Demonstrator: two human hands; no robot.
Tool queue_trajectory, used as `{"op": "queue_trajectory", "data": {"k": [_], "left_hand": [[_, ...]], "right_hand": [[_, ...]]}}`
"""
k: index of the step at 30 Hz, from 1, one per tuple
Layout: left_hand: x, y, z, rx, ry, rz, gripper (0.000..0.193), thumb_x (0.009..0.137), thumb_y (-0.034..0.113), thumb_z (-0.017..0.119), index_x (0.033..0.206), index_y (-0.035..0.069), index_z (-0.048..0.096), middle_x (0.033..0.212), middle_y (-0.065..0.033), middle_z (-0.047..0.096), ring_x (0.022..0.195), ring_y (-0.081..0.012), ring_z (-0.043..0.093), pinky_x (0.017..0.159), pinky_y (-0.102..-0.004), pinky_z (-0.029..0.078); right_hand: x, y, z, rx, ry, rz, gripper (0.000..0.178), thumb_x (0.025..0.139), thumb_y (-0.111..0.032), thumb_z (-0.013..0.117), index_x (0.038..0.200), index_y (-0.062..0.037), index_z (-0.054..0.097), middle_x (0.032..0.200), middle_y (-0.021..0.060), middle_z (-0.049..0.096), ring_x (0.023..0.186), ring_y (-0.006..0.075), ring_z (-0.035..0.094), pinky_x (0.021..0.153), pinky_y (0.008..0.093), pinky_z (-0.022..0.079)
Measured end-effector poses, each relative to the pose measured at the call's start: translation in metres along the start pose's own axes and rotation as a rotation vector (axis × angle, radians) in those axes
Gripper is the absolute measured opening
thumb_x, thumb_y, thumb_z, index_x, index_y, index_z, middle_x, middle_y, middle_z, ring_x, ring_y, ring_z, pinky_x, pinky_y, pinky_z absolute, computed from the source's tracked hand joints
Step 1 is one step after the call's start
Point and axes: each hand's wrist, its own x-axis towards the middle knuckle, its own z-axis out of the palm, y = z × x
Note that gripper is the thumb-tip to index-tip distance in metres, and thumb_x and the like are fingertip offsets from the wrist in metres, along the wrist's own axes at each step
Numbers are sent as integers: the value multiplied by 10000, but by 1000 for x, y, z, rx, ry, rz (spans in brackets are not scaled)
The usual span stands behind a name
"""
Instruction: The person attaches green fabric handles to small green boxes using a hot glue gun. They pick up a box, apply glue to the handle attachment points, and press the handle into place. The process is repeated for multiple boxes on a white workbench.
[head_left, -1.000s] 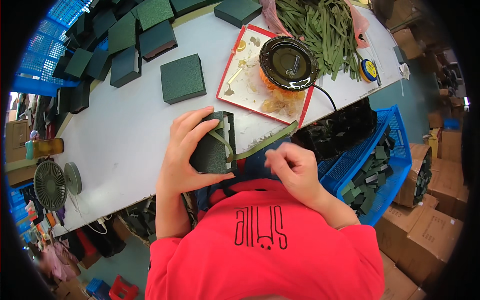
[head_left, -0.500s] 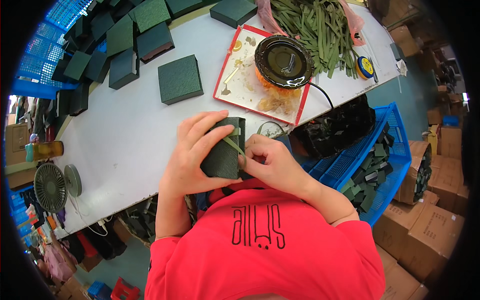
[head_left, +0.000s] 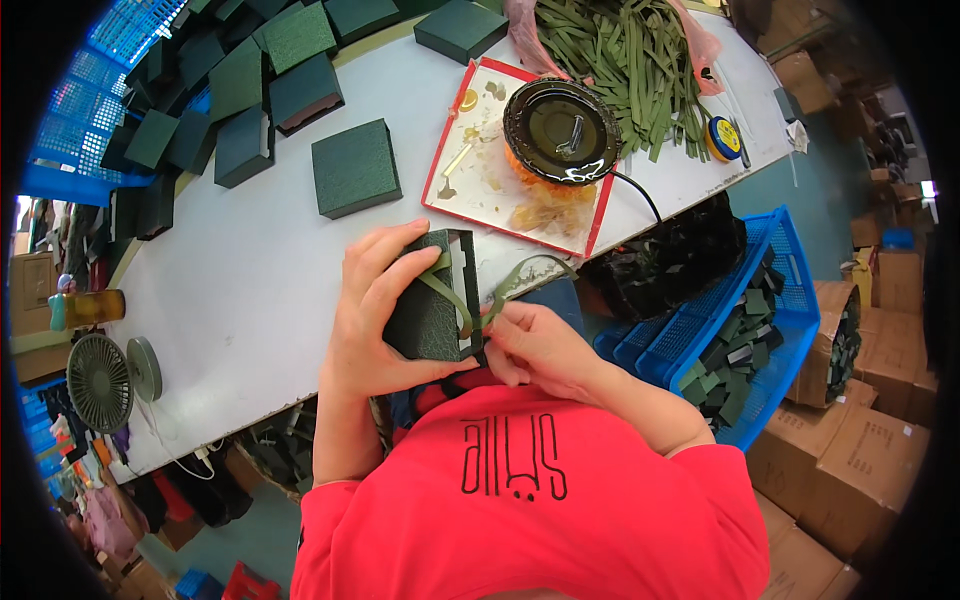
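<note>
My left hand [head_left: 362, 315] is wrapped round a small dark green box [head_left: 424, 322] with a leathery grain, held at the table's near edge. The box's right side is partly open and shows a pale inside. A flat olive-green ribbon [head_left: 514, 276] lies across the box's top under my left fingers, bends at the right edge and arches out beyond it. Close against that edge, my right hand [head_left: 540, 345] has its thumb and fingers pinched together on the ribbon. The fingertips' exact grip is partly hidden.
On the white table [head_left: 230, 300] stand a single green box [head_left: 355, 168], a pile of more boxes [head_left: 240, 80], and a red-rimmed tray [head_left: 470, 195] with a black pot of shiny liquid [head_left: 562, 130]. Beyond lie many ribbons [head_left: 640, 70]. A blue crate [head_left: 790, 330] is at right.
The box has tilted and shifted slightly left, showing more of its open right side. My right hand has moved a little down, and the ribbon now arches out more fully beside it.
</note>
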Motion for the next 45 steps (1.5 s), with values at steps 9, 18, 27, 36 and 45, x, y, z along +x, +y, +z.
{"op": "queue_trajectory", "data": {"k": [9, 18, 27, 36, 45], "left_hand": [[-19, -1, -11, 75, -40, -79, 906, 488, 307, 961, 1265, 13, 600, 1404, -212, 543, 1270, -415, 500, 1058, -502, 404], [-39, -9, -23, 136, -46, -165, 941, 542, 353, 945, 1341, 30, 568, 1423, -223, 539, 1299, -408, 495, 1075, -490, 399], [-30, -11, -19, 131, -53, -155, 916, 500, 289, 952, 1298, 27, 586, 1416, -199, 540, 1268, -415, 492, 1055, -513, 404], [-17, -6, -5, 107, -125, -103, 943, 504, 297, 953, 1323, 29, 570, 1420, -214, 536, 1269, -416, 497, 1055, -502, 409], [-13, -5, -1, 84, -119, -101, 909, 492, 310, 960, 1284, 56, 594, 1407, -177, 539, 1277, -397, 499, 1060, -500, 388]], "right_hand": [[-18, -12, -21, 574, 165, -373, 199, 1034, -190, 602, 1170, -58, 664, 1120, 85, 711, 595, 48, 480, 552, 199, 414], [-21, -28, -43, 706, 182, -576, 194, 1048, -178, 574, 1159, -52, 669, 1035, 64, 706, 648, 28, 513, 554, 168, 441], [-18, -44, -58, 547, 298, -660, 195, 1032, -176, 607, 1143, -29, 667, 904, 39, 679, 612, 46, 530, 529, 178, 449], [-3, -66, -53, -101, 567, -692, 216, 1023, -208, 630, 1031, 5, 666, 757, -1, 604, 522, 40, 497, 437, 199, 381], [11, -69, -55, -93, 588, -693, 258, 1008, -234, 658, 977, 22, 669, 692, -10, 582, 481, 25, 453, 414, 195, 337]]}}
